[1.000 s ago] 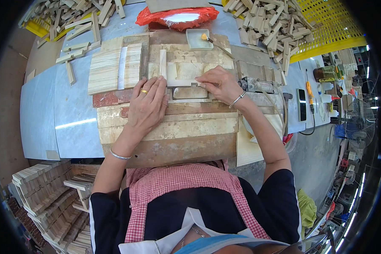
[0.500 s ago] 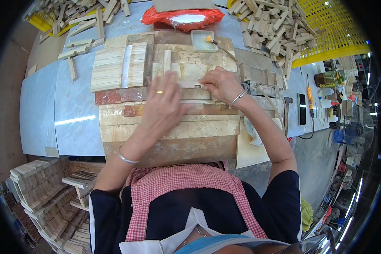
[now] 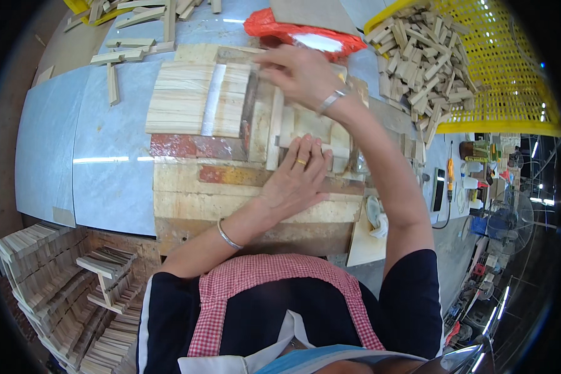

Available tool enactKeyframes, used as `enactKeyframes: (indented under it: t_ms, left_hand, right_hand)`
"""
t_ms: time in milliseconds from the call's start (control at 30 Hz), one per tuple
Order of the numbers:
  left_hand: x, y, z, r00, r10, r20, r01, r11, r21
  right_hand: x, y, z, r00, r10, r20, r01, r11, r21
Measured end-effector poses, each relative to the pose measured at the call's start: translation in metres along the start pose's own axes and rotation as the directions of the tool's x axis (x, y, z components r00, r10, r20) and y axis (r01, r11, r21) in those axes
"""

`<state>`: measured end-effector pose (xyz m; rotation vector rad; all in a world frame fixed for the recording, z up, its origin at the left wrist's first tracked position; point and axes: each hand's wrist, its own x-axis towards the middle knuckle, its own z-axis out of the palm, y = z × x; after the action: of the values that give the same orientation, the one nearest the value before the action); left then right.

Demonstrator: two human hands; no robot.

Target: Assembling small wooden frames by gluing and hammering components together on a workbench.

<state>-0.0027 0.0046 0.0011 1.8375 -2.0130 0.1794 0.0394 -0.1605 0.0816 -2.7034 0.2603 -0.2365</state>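
Note:
My left hand (image 3: 298, 169) lies with outstretched fingers over a short pale wooden strip (image 3: 323, 151) on the worn work board (image 3: 255, 202). Just left of those fingertips, a longer wooden strip (image 3: 273, 128) lies lengthwise, away from me. My right hand (image 3: 299, 73) is raised over the far part of the board, its fingers pointing left. Motion smears them, so whether they grip anything does not show. Close to its fingertips is a row of pale wooden slats (image 3: 181, 100), crossed by a shiny light band (image 3: 214, 100). My right hand and forearm cover much of the board's far right.
A yellow basket (image 3: 502, 78) with many loose wooden pieces (image 3: 427, 68) stands far right. A red plastic bag (image 3: 293, 34) lies at the back. Beyond my right arm are a phone (image 3: 439, 190) and an orange-handled tool (image 3: 450, 168). Stacked wooden parts (image 3: 50, 274) stand lower left.
My right hand has left the small strip and swung up and left across the board. My left hand has moved right onto that strip. The whole view has shifted a little.

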Motion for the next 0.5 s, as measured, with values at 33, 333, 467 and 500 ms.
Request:
enactKeyframes:
  t_ms: [33, 333, 467, 500]
  left_hand:
    - [0.000, 0.001, 0.000, 1.000, -0.005, 0.012, 0.005, 1.000, -0.011]
    - [-0.002, 0.001, 0.004, 0.998, 0.047, 0.045, -0.046, 0.999, -0.029]
    - [0.001, -0.001, 0.005, 0.998, 0.048, 0.027, -0.046, 0.997, -0.065]
    - [0.002, 0.000, 0.005, 0.997, 0.074, 0.032, -0.070, 0.993, -0.092]
  right_hand:
    - [0.022, -0.008, 0.011, 1.000, -0.008, 0.026, 0.008, 1.000, -0.013]
    - [0.103, -0.053, 0.048, 0.919, 0.162, 0.360, -0.079, 0.969, -0.234]
    - [0.113, -0.040, 0.052, 0.913, 0.193, 0.360, -0.119, 0.968, -0.219]
    - [0.112, -0.036, 0.056, 0.980, 0.070, 0.184, -0.031, 0.978, -0.207]
